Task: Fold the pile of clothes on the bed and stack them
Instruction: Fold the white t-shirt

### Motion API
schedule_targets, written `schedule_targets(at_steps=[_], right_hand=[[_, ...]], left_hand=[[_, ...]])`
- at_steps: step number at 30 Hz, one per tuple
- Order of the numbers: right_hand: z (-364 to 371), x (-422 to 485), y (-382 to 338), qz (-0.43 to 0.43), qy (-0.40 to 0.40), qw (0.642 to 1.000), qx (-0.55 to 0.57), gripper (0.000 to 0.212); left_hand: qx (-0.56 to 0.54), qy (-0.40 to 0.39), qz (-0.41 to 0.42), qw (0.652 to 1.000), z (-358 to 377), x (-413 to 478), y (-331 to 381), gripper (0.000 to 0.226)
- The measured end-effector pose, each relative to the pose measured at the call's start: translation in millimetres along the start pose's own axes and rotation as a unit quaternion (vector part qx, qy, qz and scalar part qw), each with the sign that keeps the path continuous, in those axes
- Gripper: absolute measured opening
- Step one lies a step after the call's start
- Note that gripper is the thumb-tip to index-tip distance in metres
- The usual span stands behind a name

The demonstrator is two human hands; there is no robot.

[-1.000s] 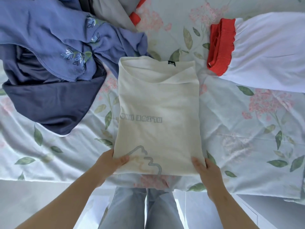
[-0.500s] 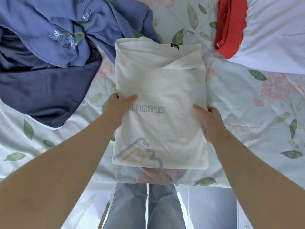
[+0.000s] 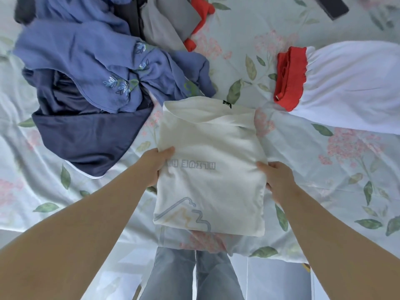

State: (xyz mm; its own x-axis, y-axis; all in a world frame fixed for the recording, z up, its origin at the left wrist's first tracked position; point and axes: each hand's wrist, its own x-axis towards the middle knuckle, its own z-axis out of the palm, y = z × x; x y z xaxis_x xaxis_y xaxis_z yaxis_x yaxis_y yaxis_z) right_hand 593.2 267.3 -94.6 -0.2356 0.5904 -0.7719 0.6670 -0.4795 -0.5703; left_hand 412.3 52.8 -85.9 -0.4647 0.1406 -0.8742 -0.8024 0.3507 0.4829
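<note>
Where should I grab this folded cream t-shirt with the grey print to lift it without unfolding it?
Take the folded cream T-shirt by its long side edges near mid-length, one grip from each side, thumbs on top, fingers beneath. It is a flat, limp rectangle, so support on both sides should keep the folds from sagging open. The left hand and right hand grip it there.

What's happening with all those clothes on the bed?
A person is folding laundry on a flowery bed. The left hand and the right hand each grip one side of a folded cream shirt, thumbs on top. A messy heap of blue clothes waits unfolded to the left. A white and red garment lies apart on the right.
</note>
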Motion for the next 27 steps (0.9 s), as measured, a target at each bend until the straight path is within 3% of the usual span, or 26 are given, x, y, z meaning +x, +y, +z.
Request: schedule_targets(at_steps=[3, 5, 7, 8, 11, 13, 17, 21, 23, 25, 27], right_hand=[[10.2, 11.8, 5.1, -0.011, -0.030, 0.999, -0.007, 0.020], [18.3, 17.7, 14.4, 0.026, -0.067, 0.997, 0.010, 0.050], [23.3, 19.3, 21.4, 0.071, -0.102, 0.992, 0.021, 0.077], [25.2, 15.3, 20.4, 0.090, -0.120, 0.988, 0.032, 0.075], [26.7, 2.9, 8.0, 0.108, -0.144, 0.981, 0.073, 0.029], [19.3, -11.6, 0.0, 0.090, -0.158, 0.974, 0.136, 0.013], [-3.9, -65.9, -21.8, 0.039, -0.223, 0.954, 0.199, 0.030], [-32.1, -128.5, -46.1, -0.002, -0.253, 0.931, 0.263, 0.035], [-41.6, -154.2, -55.6, 0.001, -0.258, 0.923, 0.285, 0.030], [-47.1, -171.0, -58.8, 0.018, -0.263, 0.928, 0.264, 0.033], [-50.5, -182.2, -60.7, 0.025, -0.262, 0.940, 0.217, 0.043]], left_hand=[[0.014, 0.016, 0.012, 1.000, 2.1, 15.6, -8.2, 0.034], [0.016, 0.000, -0.008, 1.000, 1.3, 23.2, -19.7, 0.040], [0.014, -0.015, -0.027, 0.999, 1.2, 22.4, -26.7, 0.025], [0.015, -0.021, -0.035, 0.999, 0.8, 20.5, -27.4, 0.020], [0.028, -0.037, -0.024, 0.999, -5.3, 11.8, -21.7, 0.032], [0.028, -0.046, 0.001, 0.999, -12.3, 1.4, -15.2, 0.034], [-0.004, -0.099, 0.072, 0.992, -24.0, -46.8, 8.4, 0.023], [-0.015, -0.170, 0.156, 0.973, -41.4, -108.8, 38.2, 0.052], [-0.007, -0.187, 0.174, 0.967, -45.2, -133.7, 47.8, 0.048], [0.018, -0.189, 0.173, 0.966, -45.7, -154.4, 52.5, 0.039], [0.048, -0.195, 0.182, 0.962, -48.5, -168.7, 53.5, 0.055]])
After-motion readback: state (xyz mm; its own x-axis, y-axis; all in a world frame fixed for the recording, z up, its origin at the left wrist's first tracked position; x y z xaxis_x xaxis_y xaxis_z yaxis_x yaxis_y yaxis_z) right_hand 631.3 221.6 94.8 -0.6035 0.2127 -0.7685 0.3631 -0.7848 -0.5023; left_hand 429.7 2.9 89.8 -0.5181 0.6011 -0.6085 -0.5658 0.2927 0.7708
